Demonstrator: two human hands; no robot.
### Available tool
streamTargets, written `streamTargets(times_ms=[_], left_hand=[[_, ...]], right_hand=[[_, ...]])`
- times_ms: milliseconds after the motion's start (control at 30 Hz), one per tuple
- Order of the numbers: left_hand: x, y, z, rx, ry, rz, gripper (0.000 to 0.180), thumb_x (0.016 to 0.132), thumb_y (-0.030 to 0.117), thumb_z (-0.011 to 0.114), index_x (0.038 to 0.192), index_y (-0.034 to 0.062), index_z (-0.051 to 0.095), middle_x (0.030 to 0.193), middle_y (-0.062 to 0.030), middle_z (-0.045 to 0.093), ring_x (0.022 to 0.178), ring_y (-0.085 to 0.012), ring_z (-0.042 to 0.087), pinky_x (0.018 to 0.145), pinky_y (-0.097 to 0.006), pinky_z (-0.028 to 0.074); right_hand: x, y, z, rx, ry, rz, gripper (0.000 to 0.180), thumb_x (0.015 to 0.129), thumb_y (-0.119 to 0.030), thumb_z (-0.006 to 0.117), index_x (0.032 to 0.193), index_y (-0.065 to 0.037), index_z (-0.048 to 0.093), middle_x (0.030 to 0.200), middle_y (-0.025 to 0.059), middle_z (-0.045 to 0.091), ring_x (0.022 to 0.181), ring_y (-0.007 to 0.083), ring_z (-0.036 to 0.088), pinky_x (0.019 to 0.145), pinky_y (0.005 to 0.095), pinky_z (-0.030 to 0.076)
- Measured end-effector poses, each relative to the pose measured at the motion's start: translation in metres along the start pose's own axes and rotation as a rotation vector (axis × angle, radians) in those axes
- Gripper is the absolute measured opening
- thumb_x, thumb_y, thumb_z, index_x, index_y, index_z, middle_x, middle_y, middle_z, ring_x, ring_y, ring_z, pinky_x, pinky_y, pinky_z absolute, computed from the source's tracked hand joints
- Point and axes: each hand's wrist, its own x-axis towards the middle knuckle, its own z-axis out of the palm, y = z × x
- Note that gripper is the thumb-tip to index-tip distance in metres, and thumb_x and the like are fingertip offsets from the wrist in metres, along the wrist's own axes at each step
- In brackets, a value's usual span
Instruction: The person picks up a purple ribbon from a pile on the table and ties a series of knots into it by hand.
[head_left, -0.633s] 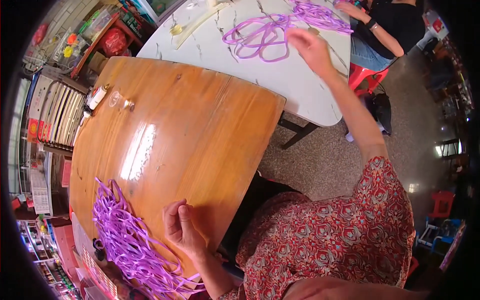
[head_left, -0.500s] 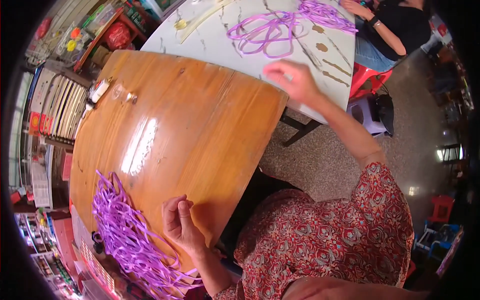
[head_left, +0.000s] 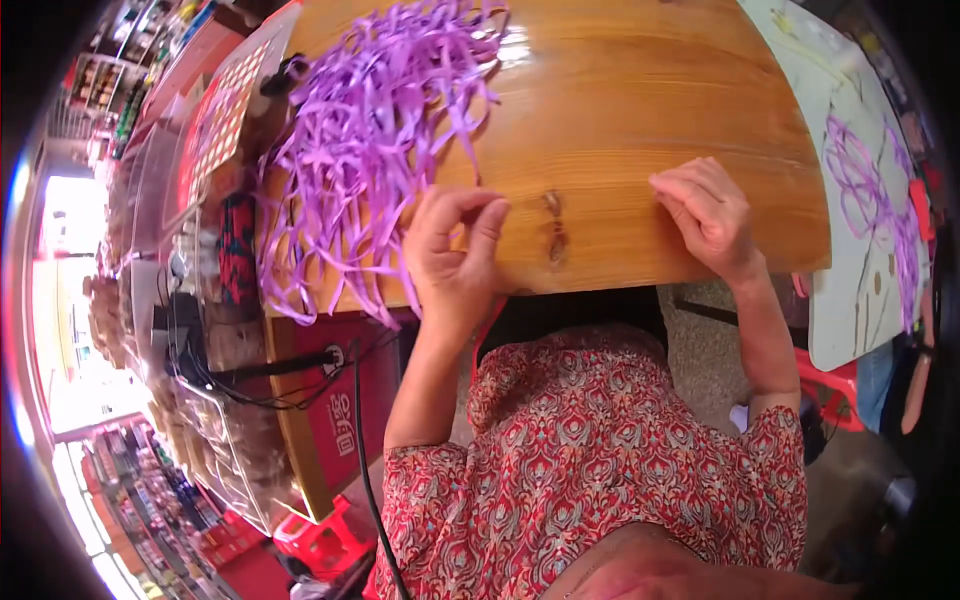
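A big loose pile of purple ribbon strips (head_left: 370,150) lies on the round wooden table (head_left: 640,110), spilling over its near left edge. My left hand (head_left: 455,250) sits at the pile's right fringe with thumb and fingers pinched together. Strands brush its left side, but I cannot tell whether one is between the fingertips. My right hand (head_left: 705,215) rests knuckles-up on the bare wood near the table's front edge, fingers curled under. Nothing shows in it. The two hands are about a hand's width apart.
A white table (head_left: 850,300) at the right carries more purple ribbon loops (head_left: 870,185). A red stool (head_left: 835,385) stands beneath it, and another person's arm (head_left: 915,385) shows at the far right. A black cable (head_left: 360,440) hangs by my left side, with shop shelves beyond.
My right hand has come back from the ribbons on the white table and now rests on the wooden table. The view has swung, so the ribbon pile lies ahead of me.
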Motion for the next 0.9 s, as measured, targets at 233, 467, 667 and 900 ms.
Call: streamTargets(times_ms=[233, 467, 667, 900], left_hand=[[0.022, -0.036, -0.075, 0.426, 0.2, 0.105, 0.01, 0.076, -0.001, 0.067, 0.085, 0.0015, 0.064, 0.078, -0.0087, 0.059, 0.069, -0.0205, 0.057, 0.062, -0.029, 0.044], [0.065, -0.073, -0.082, 0.855, -0.006, 0.304, 0.02, 0.073, 0.005, 0.061, 0.091, 0.0113, 0.068, 0.09, -0.0117, 0.055, 0.083, -0.0296, 0.052, 0.07, -0.039, 0.044], [0.084, -0.083, -0.085, 0.729, 0.101, 0.452, 0.012, 0.072, 0.005, 0.065, 0.084, 0.009, 0.068, 0.082, -0.0091, 0.056, 0.078, -0.0273, 0.053, 0.068, -0.037, 0.042], [0.105, -0.005, -0.056, 0.161, 0.297, 0.644, 0.011, 0.074, 0.006, 0.07, 0.084, 0.0071, 0.068, 0.084, -0.0057, 0.061, 0.076, -0.0232, 0.055, 0.068, -0.033, 0.042]], right_hand=[[0.007, -0.005, 0.016, -0.043, -0.026, -0.016, 0.015, 0.074, 0.005, 0.066, 0.088, 0.001, 0.063, 0.079, 0.0114, 0.063, 0.07, 0.0254, 0.06, 0.063, 0.0316, 0.047], [0.01, -0.01, 0.017, -0.094, 0.003, 0.027, 0.013, 0.075, 0.005, 0.066, 0.088, 0.001, 0.063, 0.078, 0.0111, 0.063, 0.069, 0.0246, 0.06, 0.062, 0.0312, 0.047], [0.01, -0.01, 0.019, -0.124, 0.026, 0.072, 0.013, 0.076, 0.005, 0.066, 0.088, 0.001, 0.064, 0.077, 0.0108, 0.063, 0.069, 0.0245, 0.06, 0.062, 0.0309, 0.047], [0.003, -0.002, 0.016, 0.135, 0.071, 0.33, 0.011, 0.082, 0.004, 0.062, 0.092, 0.001, 0.064, 0.084, 0.0077, 0.065, 0.077, 0.0169, 0.061, 0.068, 0.0264, 0.048]])
